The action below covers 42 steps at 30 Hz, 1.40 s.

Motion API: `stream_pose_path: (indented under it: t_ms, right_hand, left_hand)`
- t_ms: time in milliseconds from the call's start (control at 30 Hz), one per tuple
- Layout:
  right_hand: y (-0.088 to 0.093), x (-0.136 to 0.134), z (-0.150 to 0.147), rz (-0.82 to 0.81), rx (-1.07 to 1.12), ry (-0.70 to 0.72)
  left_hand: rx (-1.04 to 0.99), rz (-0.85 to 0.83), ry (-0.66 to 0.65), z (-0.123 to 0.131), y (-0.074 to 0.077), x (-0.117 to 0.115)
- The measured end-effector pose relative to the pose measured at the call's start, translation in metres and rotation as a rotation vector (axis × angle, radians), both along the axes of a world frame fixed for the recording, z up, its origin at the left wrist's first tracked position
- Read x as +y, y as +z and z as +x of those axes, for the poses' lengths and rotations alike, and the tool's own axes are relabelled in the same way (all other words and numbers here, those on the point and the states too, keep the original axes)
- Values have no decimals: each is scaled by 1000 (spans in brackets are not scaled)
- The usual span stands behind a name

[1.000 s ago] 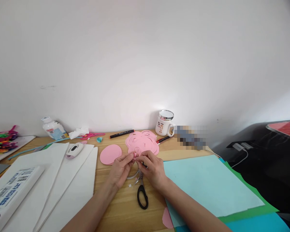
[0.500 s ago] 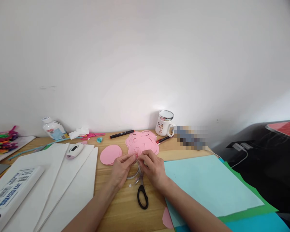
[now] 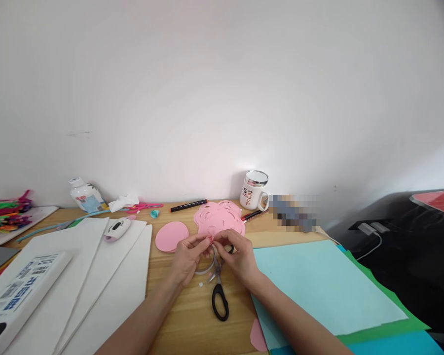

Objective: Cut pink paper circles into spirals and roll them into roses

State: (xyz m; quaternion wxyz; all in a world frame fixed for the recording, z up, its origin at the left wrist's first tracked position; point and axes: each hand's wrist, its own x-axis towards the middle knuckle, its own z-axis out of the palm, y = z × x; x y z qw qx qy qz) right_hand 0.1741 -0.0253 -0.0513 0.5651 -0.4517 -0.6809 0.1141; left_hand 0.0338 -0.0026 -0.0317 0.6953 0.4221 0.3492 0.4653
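Observation:
My left hand point(image 3: 189, 254) pinches a small curled pink paper piece point(image 3: 210, 240) between thumb and fingers. From the other side my right hand point(image 3: 239, 254) closes its thumb and fingertips at the edge of the same piece. Both hands meet above the table's middle. Below them lie black-handled scissors point(image 3: 219, 301), partly hidden by my right hand. A clear ring, perhaps a tape roll point(image 3: 204, 269), sits under my fingers. Just behind the hands is a heap of pink paper cutouts point(image 3: 220, 217), and pink paper circles point(image 3: 171, 236) are stacked to the left.
White sheets point(image 3: 124, 261) carry a white box point(image 3: 25, 291) on the left. Light-blue paper point(image 3: 325, 286) lies over green sheets on the right. A mug point(image 3: 253, 191), black marker point(image 3: 188, 205), pink scissors point(image 3: 148, 207) and white bottle point(image 3: 87, 195) stand or lie along the wall.
The whole view has shifted slightly. My right-hand fingers have changed position a little at the pink piece, and more of the scissors shows beneath. Both hands stay together.

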Motion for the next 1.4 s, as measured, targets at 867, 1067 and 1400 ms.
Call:
stream_pose_path:
  t_ms: [867,1067,1400]
  right_hand:
    - [-7,2,2,99,-129,-45]
    - [-6,12,2,39,-105,-53]
    - [24,101,-48,-179,-480,-96]
  left_hand:
    - [48,107,-5,2,-1,-2]
    - [176,215,140,-2,-5,3]
    - [229,247,500,-18,-11,12]
